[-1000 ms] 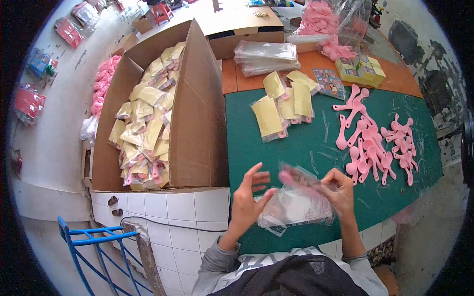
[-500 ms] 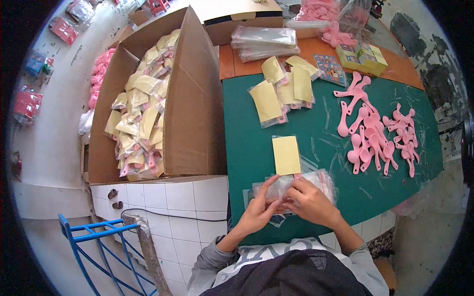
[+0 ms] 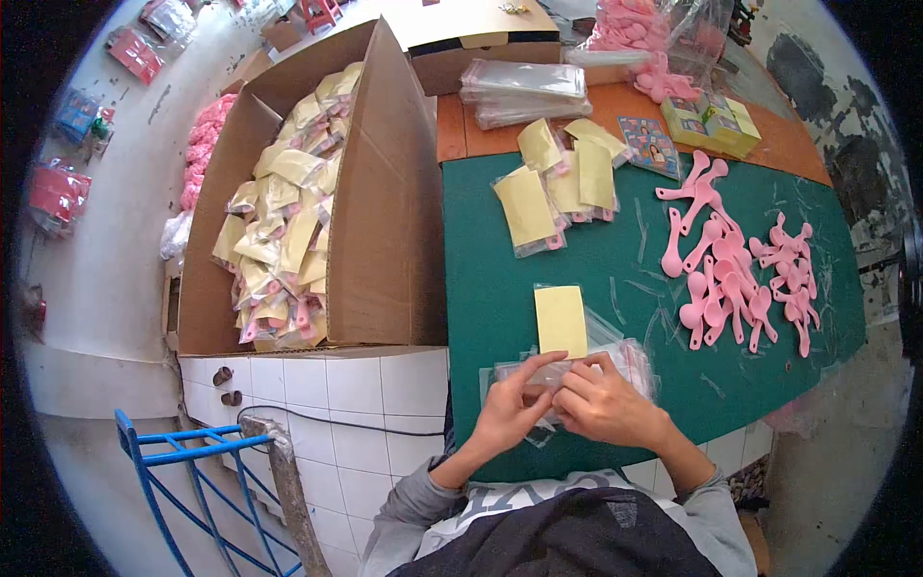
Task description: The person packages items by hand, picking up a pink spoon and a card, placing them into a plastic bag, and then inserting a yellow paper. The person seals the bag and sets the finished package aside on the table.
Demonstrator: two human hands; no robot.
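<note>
A yellow card [image 3: 561, 322] lies in a clear plastic bag whose near end reaches my fingers. My left hand [image 3: 508, 409] is closed on that near end, thumb and forefinger pinching the film. Beside it, my right hand [image 3: 608, 402] is also closed on the bag's end, fingertips curled together. Whatever else sits between the fingertips is hidden. Underneath both hands is a pile of loose clear bags [image 3: 635, 367]. Farther up the green table top lie filled bags with yellow cards [image 3: 527, 207]. To the right are pink spoons [image 3: 731, 260] in a larger heap and small pink spoons [image 3: 790, 255].
A tall cardboard box [image 3: 389, 212] full of packed bags stands left of the table. Toward the back are stacked clear bags [image 3: 524, 87], a printed card [image 3: 649, 144], yellow card stacks [image 3: 711, 125] and bagged pink pieces [image 3: 630, 27]. A blue metal frame [image 3: 197, 442] stands lower left.
The whole view has shifted slightly, scene lower in frame. My left forefinger has come off the card's lower edge area and bent toward the right hand; both hands stay at the bag's near end.
</note>
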